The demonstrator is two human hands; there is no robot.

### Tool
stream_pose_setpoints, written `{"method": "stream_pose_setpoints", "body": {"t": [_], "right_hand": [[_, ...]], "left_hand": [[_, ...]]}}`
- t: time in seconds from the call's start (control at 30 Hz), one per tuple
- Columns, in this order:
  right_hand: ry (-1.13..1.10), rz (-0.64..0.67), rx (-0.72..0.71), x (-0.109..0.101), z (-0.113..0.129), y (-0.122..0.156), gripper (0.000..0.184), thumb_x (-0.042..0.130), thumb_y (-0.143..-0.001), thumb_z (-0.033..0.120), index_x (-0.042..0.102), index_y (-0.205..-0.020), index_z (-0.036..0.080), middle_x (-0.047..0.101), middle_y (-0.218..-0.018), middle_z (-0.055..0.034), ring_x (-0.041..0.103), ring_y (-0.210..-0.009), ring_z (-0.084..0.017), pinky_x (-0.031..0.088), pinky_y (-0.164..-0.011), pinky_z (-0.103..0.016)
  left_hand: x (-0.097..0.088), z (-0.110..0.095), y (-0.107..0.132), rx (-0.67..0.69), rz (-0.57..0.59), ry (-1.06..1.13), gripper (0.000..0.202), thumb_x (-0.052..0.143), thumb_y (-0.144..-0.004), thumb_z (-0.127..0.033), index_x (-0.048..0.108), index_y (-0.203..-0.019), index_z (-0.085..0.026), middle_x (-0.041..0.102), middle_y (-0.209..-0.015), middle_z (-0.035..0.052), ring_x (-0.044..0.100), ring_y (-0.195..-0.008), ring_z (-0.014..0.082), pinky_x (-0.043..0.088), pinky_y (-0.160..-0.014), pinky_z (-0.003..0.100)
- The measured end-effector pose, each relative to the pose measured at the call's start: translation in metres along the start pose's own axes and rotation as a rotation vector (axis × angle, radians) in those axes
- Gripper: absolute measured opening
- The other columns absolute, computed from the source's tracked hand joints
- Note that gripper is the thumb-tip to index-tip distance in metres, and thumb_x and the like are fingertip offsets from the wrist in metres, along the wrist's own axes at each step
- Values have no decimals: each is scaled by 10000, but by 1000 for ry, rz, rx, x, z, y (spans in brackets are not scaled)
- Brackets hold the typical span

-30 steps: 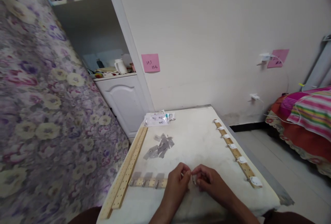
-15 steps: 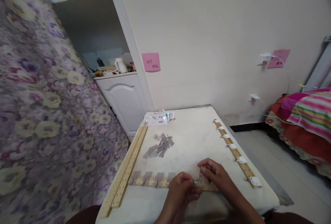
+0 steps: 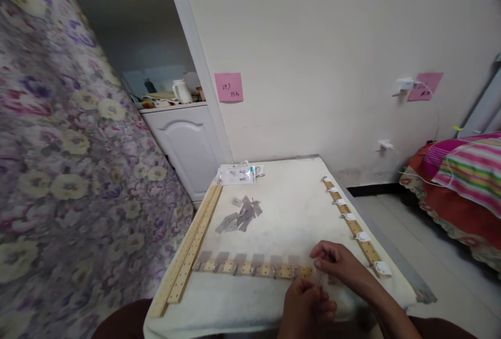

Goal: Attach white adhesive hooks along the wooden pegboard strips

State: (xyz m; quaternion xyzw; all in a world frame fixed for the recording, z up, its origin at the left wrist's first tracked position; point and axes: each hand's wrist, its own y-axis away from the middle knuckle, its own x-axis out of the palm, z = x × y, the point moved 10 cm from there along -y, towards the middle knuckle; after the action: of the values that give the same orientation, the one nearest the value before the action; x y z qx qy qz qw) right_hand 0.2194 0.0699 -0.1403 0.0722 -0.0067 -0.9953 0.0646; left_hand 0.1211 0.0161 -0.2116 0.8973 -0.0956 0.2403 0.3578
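My left hand (image 3: 308, 305) is closed in a pinch over the near edge of a pale wooden strip with holes (image 3: 246, 267); what its fingers hold is hidden. Just to the right, my right hand (image 3: 338, 265) has thumb and finger closed on a small clear plastic bag (image 3: 321, 276), which hangs between both hands. Along that strip, several clear bags (image 3: 223, 257) lie in a row with small metal hooks or clasps (image 3: 235, 269). A loose heap of similar greyish bags (image 3: 241, 216) rests farther back on the table.
Two bare drilled wooden strips (image 3: 195, 242) run along the left of the cloth-covered table (image 3: 282, 208). Another strip (image 3: 367, 246) on the right carries several metal rings with white tags (image 3: 363, 236). Packaged hardware (image 3: 237, 174) lies at the back, near the wall.
Both hands have moved right along the near strip, uncovering more bags and metal pieces in the row. The view has shifted slightly.
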Motion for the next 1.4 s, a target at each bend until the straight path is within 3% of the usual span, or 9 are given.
{"method": "stream_pose_setpoints", "body": {"t": [0.2, 0.57, 0.83, 1.07, 1.4], "right_hand": [[129, -37, 30, -7, -19, -4, 103, 567, -667, 186, 639, -740, 175, 545, -569, 45, 484, -573, -121, 349, -546, -229], [114, -68, 34, -3, -31, -12, 118, 538, -643, 148, 624, -723, 161, 525, -560, 51, 469, -564, -113, 342, -547, -227], [149, -97, 44, -4, -41, -17, 137, 532, -647, 152, 632, -740, 161, 522, -572, 47, 473, -570, -115, 347, -540, -227], [168, -102, 44, -3, -43, -19, 131, 526, -635, 149, 627, -718, 164, 536, -570, 41, 488, -571, -117, 358, -538, -220], [197, -105, 26, 4, -45, -25, 149, 522, -643, 131, 632, -740, 157, 538, -580, 36, 491, -569, -112, 364, -532, -214]], "left_hand": [[7, 21, -12, -38, -11, 60, 256, 678, -557, -188, 433, -627, -201, 578, -520, -10, 579, -473, 133, 402, -487, 237], [0, 20, -14, -24, -120, 7, 105, 506, -741, -132, 453, -665, -181, 602, -540, 14, 588, -464, 121, 413, -474, 228], [-7, 22, -16, 6, -151, 43, 68, 527, -700, -118, 484, -706, -170, 635, -572, 31, 614, -499, 132, 423, -484, 224], [-12, 25, -19, 15, -138, 121, 199, 630, -592, -135, 484, -718, -184, 655, -578, 29, 621, -525, 145, 422, -500, 223], [-15, 20, -17, 45, -137, 137, 202, 621, -603, -119, 477, -734, -173, 661, -600, 29, 619, -528, 130, 409, -502, 208]]}}
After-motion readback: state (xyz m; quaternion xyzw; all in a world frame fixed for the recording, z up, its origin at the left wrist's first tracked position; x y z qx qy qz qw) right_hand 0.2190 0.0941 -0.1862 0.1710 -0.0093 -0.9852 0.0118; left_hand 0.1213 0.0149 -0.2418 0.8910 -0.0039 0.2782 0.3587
